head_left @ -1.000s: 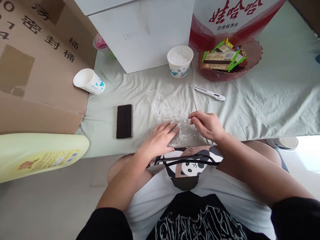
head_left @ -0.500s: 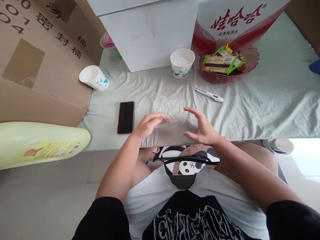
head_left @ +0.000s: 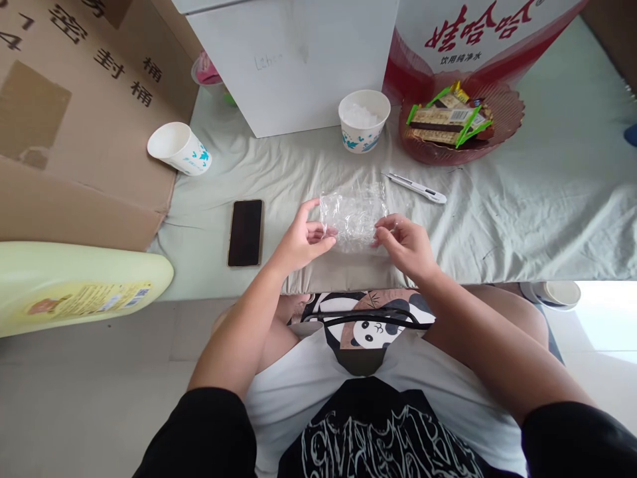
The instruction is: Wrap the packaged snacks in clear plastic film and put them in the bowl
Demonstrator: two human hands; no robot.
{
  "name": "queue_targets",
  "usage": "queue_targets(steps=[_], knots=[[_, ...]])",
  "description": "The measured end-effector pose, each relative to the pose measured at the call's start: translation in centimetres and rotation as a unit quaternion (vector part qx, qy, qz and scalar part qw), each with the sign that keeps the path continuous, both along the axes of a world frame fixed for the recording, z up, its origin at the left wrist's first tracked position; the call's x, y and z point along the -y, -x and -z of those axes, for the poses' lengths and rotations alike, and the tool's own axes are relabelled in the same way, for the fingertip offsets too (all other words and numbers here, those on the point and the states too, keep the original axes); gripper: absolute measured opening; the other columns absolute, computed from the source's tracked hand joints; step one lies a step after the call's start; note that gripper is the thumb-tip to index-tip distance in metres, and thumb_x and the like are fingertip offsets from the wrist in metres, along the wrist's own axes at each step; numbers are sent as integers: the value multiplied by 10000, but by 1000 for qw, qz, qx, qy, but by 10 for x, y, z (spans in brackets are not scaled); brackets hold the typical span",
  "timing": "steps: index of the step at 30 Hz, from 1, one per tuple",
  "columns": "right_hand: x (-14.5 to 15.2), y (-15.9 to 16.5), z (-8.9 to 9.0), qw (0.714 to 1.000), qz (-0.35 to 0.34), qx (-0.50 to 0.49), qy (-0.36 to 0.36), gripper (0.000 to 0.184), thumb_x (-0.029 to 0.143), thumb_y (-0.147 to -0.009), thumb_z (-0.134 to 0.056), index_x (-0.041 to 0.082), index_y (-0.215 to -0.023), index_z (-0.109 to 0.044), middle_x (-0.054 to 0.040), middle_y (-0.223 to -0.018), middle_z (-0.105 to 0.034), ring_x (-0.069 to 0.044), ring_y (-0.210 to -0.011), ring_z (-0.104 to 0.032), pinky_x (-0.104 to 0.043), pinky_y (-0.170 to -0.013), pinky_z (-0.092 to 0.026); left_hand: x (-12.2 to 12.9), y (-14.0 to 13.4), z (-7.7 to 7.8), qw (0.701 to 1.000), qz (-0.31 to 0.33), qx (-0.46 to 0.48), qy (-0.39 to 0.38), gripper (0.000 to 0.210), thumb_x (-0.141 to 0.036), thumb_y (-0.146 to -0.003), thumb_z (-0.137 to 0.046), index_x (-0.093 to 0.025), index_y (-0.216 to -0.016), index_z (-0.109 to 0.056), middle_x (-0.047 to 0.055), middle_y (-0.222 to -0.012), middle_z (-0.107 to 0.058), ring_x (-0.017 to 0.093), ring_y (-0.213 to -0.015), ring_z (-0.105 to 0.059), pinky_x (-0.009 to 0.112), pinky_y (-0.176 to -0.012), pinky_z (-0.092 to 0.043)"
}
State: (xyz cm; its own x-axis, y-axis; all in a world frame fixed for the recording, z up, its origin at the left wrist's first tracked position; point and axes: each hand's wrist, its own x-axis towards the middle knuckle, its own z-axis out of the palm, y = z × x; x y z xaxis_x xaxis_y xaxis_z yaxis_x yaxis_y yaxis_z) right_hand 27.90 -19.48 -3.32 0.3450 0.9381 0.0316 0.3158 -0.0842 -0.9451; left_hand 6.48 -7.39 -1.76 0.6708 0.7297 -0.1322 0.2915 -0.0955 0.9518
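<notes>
Above the near edge of the cloth (head_left: 522,219), a pale green, wrinkled sheet over the table, both hands hold up a crumpled clear bag (head_left: 354,214). It is thin, glossy film, creased all over and roughly rectangular. The left hand (head_left: 298,242) pinches its left edge between thumb and fingers; the right hand (head_left: 405,242) pinches the lower right corner, fingers closed on the film. So the bag spans the gap between the two grips, stretched and lifted clear of the cloth.

A flat black phone (head_left: 245,232) lies left of the left hand. A slim white thermometer (head_left: 415,187) lies beyond the right hand. Farther back stand a paper cup (head_left: 363,119) with white contents, a tipped cup (head_left: 178,147), and a scalloped red dish (head_left: 460,123) of wrapped snacks.

Half a second earlier the bag lay loose on the cloth, the left hand at its edge and the right hand open beside it; now both have closed on it and raised it.
</notes>
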Motion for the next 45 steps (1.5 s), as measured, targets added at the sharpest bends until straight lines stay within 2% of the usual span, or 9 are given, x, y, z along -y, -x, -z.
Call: queue_targets(steps=[5, 11, 20, 23, 27, 30, 33, 39, 45], knots=[[-1, -3, 3, 997, 80, -11, -5, 600, 306, -890, -596, 228, -1433, -353, -2, -769, -721, -216, -654, -726, -375, -627, -564, 4, -8, 0, 998, -30, -39, -25, 572, -285, -880, -621, -239, -1401, -391, 0, -845, -750, 186, -792, -771, 365, -838, -599], [-2, -12, 7, 991, 88, 94, 29, 600, 291, -896, -563, 228, -1458, -362, 2, -715, -726, -225, -599, -671, -425, -651, -529, 0, -11, 6, 990, -60, -76, -104, 623, -300, -878, -650, -257, -1441, -389, -43, -765, -725, 154, -644, -709, 330, -725, -557], [-12, -24, 27, 966, 107, 231, 38, 617, 346, -846, -592, 238, -1432, -430, -29, -794, -717, -233, -653, -638, -366, -592, -458, -6, -17, 13, 953, -64, -179, -235, 305, -249, -868, -615, -259, -1173, -604, -73, -634, -611, 139, -593, -587, 283, -649, -448], [-11, -27, 21, 950, 143, 275, 36, 661, 392, -830, -634, 228, -1442, -443, -128, -1064, -694, -284, -821, -656, -434, -673, -516, -7, -16, 15, 930, -90, -224, -277, 346, -286, -840, -662, -240, -1180, -619, -11, -767, -654, 180, -693, -620, 320, -674, -476], [-1, -21, 4, 938, 120, 318, -73, 510, 376, -916, -546, 233, -1403, -494, -168, -1236, -631, -333, -1063, -638, -536, -891, -531, -5, -13, 10, 893, -154, -135, -400, 412, -334, -864, -644, -210, -1252, -580, 113, -1141, -678, 244, -1041, -655, 402, -905, -539], [4, -8, -1, 927, -46, 348, -131, 463, 392, -943, -518, 228, -1375, -544, -157, -1309, -649, -346, -1231, -605, -550, -1043, -476, 3, -16, 4, 889, -32, -95, -447, 365, -324, -934, -535, -200, -1272, -595, 132, -1312, -668, 262, -1257, -611, 443, -1088, -490], [3, 3, 4, 900, -192, 382, -89, 527, 434, -930, -565, 228, -1415, -552, -136, -1469, -600, -367, -1410, -503, -575, -1159, -391, 10, -23, 3, 882, 101, -136, -441, 436, -309, -972, -475, -202, -1379, -589, 118, -1530, -564, 293, -1486, -448, 501, -1219, -372], [0, -7, 16, 888, -200, 413, 21, 576, 404, -899, -642, 220, -1440, -568, -129, -1568, -529, -400, -1485, -431, -640, -1203, -337, -1, -19, 11, 878, 132, -305, -345, 502, -396, -996, -495, -293, -1486, -543, 65, -1646, -442, 331, -1562, -334, 636, -1257, -246], [2, -25, 11, 893, -196, 406, 15, 474, 306, -896, -627, 226, -1363, -629, -121, -1572, -526, -404, -1491, -427, -668, -1170, -371, -2, -10, 0, 885, 158, -265, -348, 684, -483, -888, -666, -254, -1514, -515, 98, -1679, -379, 357, -1594, -241, 612, -1266, -237]])
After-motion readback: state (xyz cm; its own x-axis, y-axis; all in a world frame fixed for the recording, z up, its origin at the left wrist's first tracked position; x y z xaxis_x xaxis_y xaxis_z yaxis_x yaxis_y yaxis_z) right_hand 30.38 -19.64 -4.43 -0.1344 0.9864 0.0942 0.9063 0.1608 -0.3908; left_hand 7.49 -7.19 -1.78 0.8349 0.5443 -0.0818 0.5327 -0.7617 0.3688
